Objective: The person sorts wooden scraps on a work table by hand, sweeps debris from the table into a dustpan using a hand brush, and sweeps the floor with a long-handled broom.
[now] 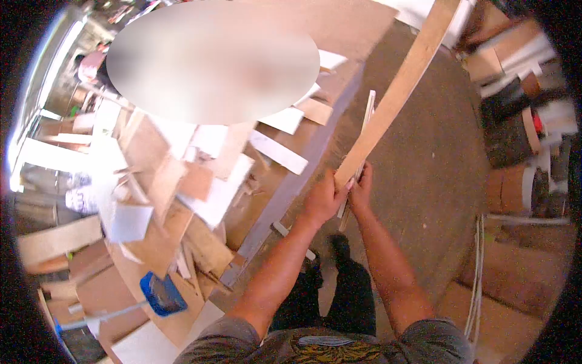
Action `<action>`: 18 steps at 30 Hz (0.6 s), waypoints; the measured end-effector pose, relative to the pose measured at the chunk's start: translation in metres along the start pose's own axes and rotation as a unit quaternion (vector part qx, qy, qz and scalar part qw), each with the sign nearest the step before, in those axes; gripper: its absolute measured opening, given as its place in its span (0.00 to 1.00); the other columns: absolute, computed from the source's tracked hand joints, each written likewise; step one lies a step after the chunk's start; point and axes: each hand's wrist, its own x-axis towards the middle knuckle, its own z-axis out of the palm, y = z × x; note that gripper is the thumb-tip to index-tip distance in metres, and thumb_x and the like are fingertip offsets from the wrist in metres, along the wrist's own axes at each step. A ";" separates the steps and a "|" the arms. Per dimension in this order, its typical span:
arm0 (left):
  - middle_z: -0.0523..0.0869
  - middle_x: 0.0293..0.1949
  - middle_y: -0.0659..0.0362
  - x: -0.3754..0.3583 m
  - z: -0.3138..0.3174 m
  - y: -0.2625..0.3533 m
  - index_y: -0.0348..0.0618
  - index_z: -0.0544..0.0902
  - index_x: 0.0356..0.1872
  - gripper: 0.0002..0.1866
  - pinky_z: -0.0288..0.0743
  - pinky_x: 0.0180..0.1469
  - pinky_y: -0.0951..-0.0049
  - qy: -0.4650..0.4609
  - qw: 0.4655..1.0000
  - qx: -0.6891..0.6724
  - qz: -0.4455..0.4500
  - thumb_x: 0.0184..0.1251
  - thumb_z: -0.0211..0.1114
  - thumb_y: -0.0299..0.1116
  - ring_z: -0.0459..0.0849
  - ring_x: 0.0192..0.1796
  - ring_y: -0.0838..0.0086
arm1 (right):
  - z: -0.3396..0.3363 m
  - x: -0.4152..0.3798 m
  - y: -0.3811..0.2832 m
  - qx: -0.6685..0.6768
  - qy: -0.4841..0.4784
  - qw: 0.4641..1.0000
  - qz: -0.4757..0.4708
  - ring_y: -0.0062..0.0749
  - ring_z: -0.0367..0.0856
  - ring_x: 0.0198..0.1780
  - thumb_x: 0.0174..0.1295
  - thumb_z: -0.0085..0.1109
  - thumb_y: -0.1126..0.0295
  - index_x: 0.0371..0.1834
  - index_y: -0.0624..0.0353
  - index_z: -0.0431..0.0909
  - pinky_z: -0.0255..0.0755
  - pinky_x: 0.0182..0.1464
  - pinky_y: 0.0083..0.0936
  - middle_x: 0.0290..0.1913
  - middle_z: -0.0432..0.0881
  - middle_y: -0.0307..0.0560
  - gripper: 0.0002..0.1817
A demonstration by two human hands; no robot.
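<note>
Far left I see offcuts piled on the workbench (303,158), w/ a blue tool (162,294) near its front edge. Moving right, my left hand (321,199) is closed round the bottom end of a long wood plank (397,91), which rises tilted up & to the right over the floor. Just beside it, right hand (362,189) is curled on a thin white strip (365,124) behind the plank. Far right: stacked boards (515,54).

Two hands (324,197) (362,189) — two wood strips (400,91) (367,115).
</note>
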 end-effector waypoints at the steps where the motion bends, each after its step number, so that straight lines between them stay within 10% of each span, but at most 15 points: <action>1: 0.85 0.34 0.38 -0.003 -0.006 0.004 0.29 0.70 0.57 0.33 0.78 0.40 0.51 0.027 1.000 0.003 0.010 0.69 0.61 0.53 0.85 0.38 0.42 | 0.007 -0.002 -0.027 0.004 -0.025 1.000 0.003 0.44 0.69 0.66 0.61 0.53 0.78 0.70 0.64 0.60 0.63 0.69 0.37 0.64 0.70 0.57 0.31; 8: 0.83 0.31 0.36 -0.021 -0.087 0.038 0.35 0.70 0.45 0.27 0.75 0.35 0.46 0.213 0.977 0.002 0.009 0.71 0.58 0.55 0.83 0.36 0.39 | 0.078 -0.010 -0.168 0.005 -0.189 0.981 -0.046 0.37 0.71 0.63 0.65 0.53 0.76 0.67 0.64 0.63 0.64 0.67 0.34 0.61 0.72 0.52 0.26; 18: 0.84 0.29 0.40 -0.075 -0.214 0.055 0.33 0.68 0.47 0.25 0.76 0.33 0.54 0.317 0.945 -0.034 -0.064 0.73 0.59 0.50 0.86 0.32 0.47 | 0.195 -0.020 -0.233 -0.099 -0.343 0.921 -0.154 0.38 0.83 0.40 0.61 0.56 0.77 0.66 0.66 0.63 0.79 0.39 0.32 0.47 0.80 0.58 0.28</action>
